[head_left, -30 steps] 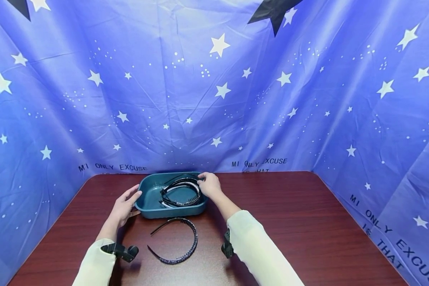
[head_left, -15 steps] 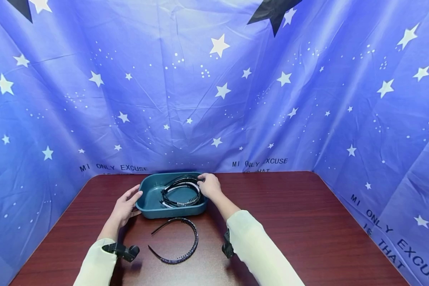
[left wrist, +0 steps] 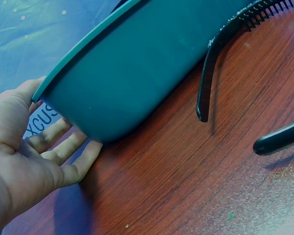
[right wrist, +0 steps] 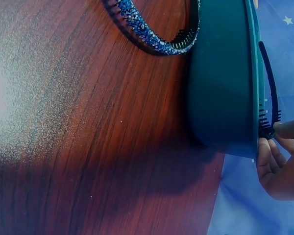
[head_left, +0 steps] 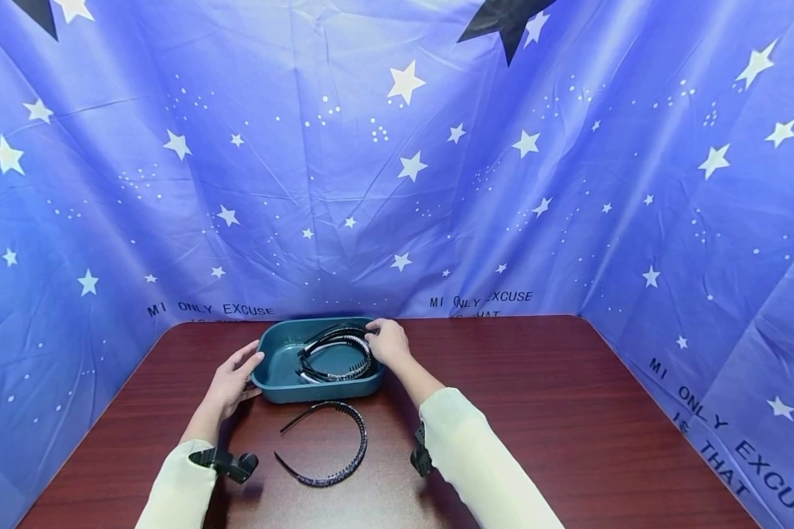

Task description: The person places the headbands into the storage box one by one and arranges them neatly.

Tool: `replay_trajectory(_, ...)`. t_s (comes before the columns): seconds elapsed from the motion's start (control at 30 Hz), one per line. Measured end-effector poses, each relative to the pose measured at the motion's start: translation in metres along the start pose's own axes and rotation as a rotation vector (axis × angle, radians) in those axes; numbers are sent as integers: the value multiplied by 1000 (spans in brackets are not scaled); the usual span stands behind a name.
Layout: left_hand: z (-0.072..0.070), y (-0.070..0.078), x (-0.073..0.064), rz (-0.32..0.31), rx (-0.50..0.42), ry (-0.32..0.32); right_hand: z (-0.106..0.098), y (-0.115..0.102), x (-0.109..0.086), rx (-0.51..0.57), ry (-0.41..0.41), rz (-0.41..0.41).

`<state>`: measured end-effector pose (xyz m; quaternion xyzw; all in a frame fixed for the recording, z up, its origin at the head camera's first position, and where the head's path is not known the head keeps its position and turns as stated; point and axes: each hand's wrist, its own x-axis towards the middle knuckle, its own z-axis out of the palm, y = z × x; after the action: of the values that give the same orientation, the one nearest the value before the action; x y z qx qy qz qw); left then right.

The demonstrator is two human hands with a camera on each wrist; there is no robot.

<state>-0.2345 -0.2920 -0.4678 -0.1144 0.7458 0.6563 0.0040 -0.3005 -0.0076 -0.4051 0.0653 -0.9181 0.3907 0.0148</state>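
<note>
A teal plastic bin stands near the table's far edge, with several headbands piled in its right half. My left hand holds the bin's left end; in the left wrist view the thumb lies at the rim and fingers touch the lower wall. At the bin's right end, my right hand pinches a black toothed headband between thumb and fingers, beside the rim. One glittery headband lies on the table in front of the bin, its ends pointing left.
The dark red wood-grain table extends to both sides of the bin. Behind it hangs a blue cloth printed with stars, close to the bin's far side. Black wrist devices are strapped over both pale sleeves.
Over the last second the black headband in my right hand settles slightly lower onto the pile. Both hands, the bin and the headband on the table stay practically in place.
</note>
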Motion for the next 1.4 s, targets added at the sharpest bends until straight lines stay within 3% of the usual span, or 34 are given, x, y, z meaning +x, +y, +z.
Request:
replay_trajectory(0.5, 0, 0, -1, -1, 1, 4, 2, 2, 0, 11, 19, 0)
replay_trajectory(1.1, 1, -1, -1, -2, 8, 10, -3, 9, -7, 19, 44, -153)
replay_trajectory(1.4, 1, 0, -1, -1, 3, 7, -11, 15, -10, 8, 26, -166)
